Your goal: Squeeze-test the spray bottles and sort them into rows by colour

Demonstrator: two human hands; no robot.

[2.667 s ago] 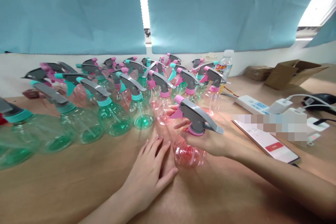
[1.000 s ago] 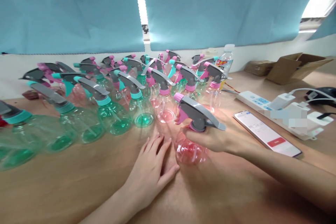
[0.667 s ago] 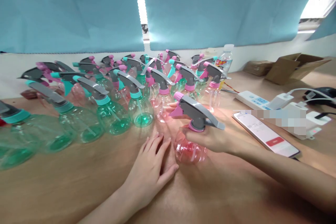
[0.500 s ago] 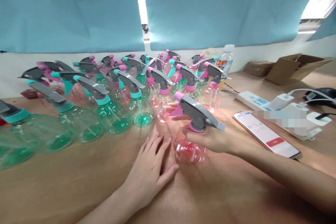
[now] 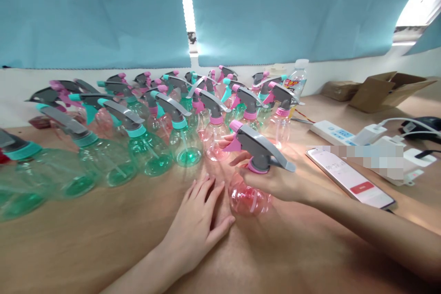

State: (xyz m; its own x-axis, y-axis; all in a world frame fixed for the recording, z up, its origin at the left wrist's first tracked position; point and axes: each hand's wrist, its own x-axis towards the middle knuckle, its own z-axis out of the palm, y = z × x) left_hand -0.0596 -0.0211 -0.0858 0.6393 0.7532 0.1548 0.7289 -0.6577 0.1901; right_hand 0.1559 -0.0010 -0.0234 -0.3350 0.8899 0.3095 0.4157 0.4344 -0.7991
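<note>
A clear pink spray bottle (image 5: 250, 198) with a grey and pink trigger head (image 5: 258, 147) stands upright on the table. My right hand (image 5: 275, 181) grips it around the neck, thumb in front, the other fingers partly hidden behind the head. To its left, my left hand (image 5: 198, 220) lies flat on the table with fingers spread, holding nothing. Beyond both hands are several more spray bottles, among them a green one (image 5: 186, 147) with a teal collar and a pink one (image 5: 216, 140) just past my right fingertips.
A phone (image 5: 349, 177) lies right of my right forearm, beside a white power strip (image 5: 332, 132) with chargers and cables. An open cardboard box (image 5: 386, 92) stands at the back right. A clear plastic bottle (image 5: 299, 78) is behind the spray bottles.
The fingers of my right hand have shifted slightly behind the trigger head. My left hand and the bottles stay in place.
</note>
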